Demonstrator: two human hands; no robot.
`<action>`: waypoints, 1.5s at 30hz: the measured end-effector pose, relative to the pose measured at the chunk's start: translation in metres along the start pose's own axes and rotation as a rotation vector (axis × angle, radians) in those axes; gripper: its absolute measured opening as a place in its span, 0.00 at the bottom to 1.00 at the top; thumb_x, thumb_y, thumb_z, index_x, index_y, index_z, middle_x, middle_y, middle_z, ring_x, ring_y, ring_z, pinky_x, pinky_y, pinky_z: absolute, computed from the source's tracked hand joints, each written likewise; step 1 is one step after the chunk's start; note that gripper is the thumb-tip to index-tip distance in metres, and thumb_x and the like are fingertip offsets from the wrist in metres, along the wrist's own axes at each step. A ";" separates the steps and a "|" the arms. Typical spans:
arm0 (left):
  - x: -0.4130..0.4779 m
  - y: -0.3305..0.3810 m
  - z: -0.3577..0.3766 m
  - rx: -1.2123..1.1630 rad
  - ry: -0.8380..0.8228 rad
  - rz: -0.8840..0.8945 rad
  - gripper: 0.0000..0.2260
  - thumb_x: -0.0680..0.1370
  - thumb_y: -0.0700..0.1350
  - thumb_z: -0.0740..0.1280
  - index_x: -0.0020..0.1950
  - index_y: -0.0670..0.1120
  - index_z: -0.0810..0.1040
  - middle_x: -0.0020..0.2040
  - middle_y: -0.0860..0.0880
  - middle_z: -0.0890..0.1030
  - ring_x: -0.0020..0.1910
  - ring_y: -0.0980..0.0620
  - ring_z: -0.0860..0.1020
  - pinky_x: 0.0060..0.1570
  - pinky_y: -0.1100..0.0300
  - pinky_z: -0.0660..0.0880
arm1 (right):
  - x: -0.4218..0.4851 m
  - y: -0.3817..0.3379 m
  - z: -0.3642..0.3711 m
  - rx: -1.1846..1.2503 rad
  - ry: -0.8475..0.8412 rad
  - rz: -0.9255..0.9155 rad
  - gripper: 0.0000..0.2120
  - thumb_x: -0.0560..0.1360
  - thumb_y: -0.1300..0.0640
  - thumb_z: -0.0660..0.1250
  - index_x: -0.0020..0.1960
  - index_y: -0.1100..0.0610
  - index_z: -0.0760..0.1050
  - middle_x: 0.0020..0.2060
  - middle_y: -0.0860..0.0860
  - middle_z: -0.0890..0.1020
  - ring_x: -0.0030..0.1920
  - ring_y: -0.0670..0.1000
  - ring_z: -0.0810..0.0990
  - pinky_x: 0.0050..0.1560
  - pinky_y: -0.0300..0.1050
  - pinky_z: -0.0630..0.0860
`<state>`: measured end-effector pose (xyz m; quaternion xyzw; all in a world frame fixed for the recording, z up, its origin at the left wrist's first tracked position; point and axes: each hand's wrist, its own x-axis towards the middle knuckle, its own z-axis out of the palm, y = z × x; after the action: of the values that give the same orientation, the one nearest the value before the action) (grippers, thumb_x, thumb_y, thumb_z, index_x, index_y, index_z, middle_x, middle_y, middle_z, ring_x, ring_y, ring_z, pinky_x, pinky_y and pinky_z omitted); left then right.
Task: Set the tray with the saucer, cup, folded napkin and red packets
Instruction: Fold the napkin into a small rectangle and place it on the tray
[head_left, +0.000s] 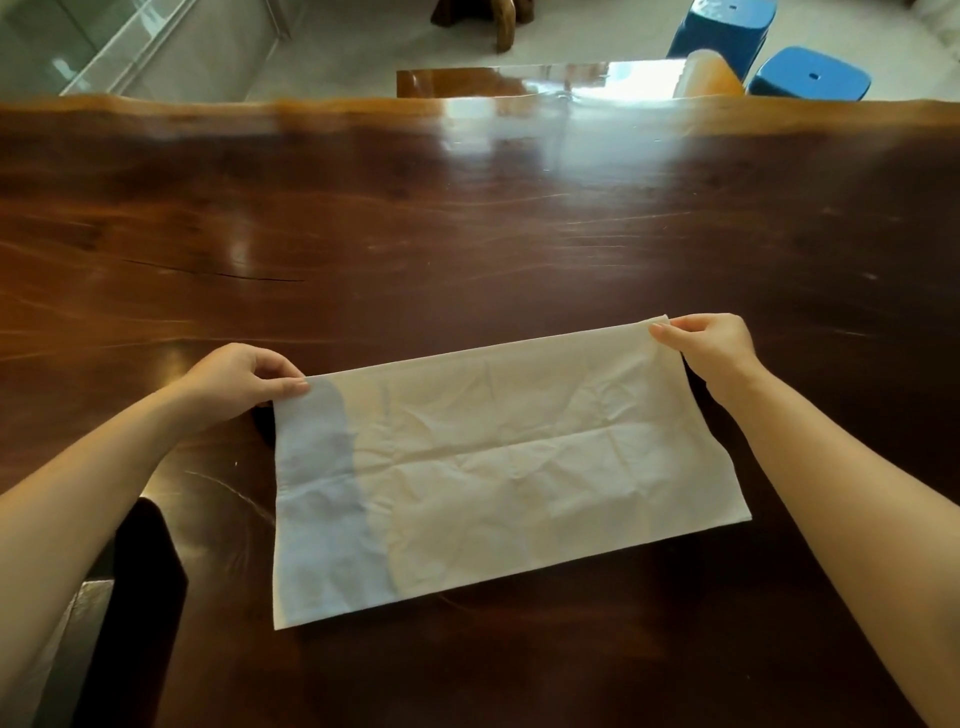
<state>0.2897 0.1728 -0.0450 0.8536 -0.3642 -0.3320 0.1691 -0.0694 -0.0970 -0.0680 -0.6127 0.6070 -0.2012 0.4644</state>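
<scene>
A cream-white cloth napkin (498, 467) lies spread as a wide rectangle on the dark wooden table (467, 234), creased and with a fold line across its middle. My left hand (244, 376) pinches its far left corner between thumb and fingers. My right hand (711, 345) pinches the far right corner the same way. The far edge is stretched between both hands, slightly raised off the wood. No tray, saucer, cup or red packets are in view.
The glossy table runs to a far edge with a wooden bench (545, 78) beyond it. Two blue stools (810, 75) stand at the back right. A dark notch in the table's near edge (140, 597) is at lower left.
</scene>
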 end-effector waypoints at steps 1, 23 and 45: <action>0.000 0.000 0.000 -0.007 0.004 0.002 0.06 0.73 0.47 0.71 0.43 0.46 0.83 0.44 0.49 0.82 0.46 0.51 0.78 0.40 0.62 0.72 | 0.000 0.000 0.000 0.011 0.002 0.004 0.11 0.71 0.56 0.73 0.51 0.60 0.81 0.46 0.57 0.84 0.48 0.56 0.83 0.53 0.55 0.80; -0.009 0.018 0.064 0.244 0.658 0.030 0.15 0.77 0.42 0.61 0.63 0.42 0.75 0.61 0.38 0.75 0.61 0.37 0.70 0.59 0.46 0.66 | -0.019 0.011 0.052 -0.598 0.507 -0.200 0.17 0.77 0.56 0.58 0.63 0.62 0.69 0.60 0.61 0.74 0.61 0.62 0.69 0.63 0.56 0.63; -0.047 0.011 0.133 0.382 0.466 -0.019 0.31 0.77 0.62 0.43 0.77 0.49 0.49 0.78 0.50 0.49 0.77 0.51 0.47 0.74 0.53 0.43 | -0.068 0.052 0.041 -0.944 0.010 -0.379 0.30 0.77 0.44 0.37 0.77 0.54 0.44 0.77 0.48 0.46 0.76 0.45 0.42 0.76 0.47 0.40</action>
<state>0.1683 0.1936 -0.1143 0.9264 -0.3637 -0.0544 0.0814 -0.0773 -0.0113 -0.1085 -0.8542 0.5121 0.0114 0.0892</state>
